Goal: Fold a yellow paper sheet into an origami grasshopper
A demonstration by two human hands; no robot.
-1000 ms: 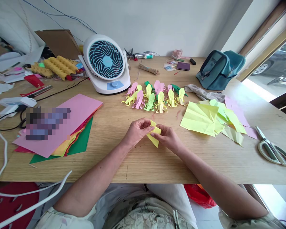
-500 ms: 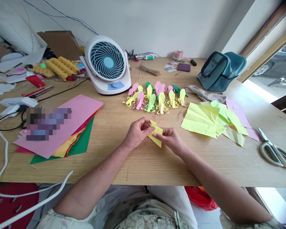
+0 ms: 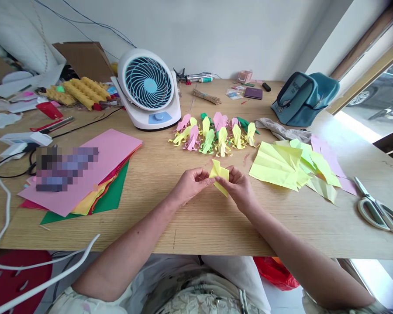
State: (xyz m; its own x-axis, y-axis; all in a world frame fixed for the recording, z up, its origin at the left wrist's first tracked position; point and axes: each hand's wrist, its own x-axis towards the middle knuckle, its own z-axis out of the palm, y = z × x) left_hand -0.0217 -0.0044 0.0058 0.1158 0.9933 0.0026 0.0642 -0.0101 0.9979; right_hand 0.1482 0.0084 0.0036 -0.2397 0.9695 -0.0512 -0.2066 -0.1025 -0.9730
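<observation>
A small folded yellow paper (image 3: 220, 173) is held just above the wooden table (image 3: 196, 218) between both my hands. My left hand (image 3: 190, 185) pinches its left side with thumb and fingers closed. My right hand (image 3: 238, 188) grips its right side, fingers curled round it. Behind them lies a cluster of several finished folded paper figures (image 3: 212, 133) in pink, yellow and green.
A stack of coloured paper sheets (image 3: 94, 174) lies at the left. Creased yellow-green sheets (image 3: 281, 163) lie at the right, with scissors (image 3: 376, 209) further right. A white and blue fan (image 3: 147, 89) and a teal bag (image 3: 303, 98) stand at the back.
Both hands have shifted a little to the right and away from me with the yellow paper. The paper has been turned and folded so one flap now stands up.
</observation>
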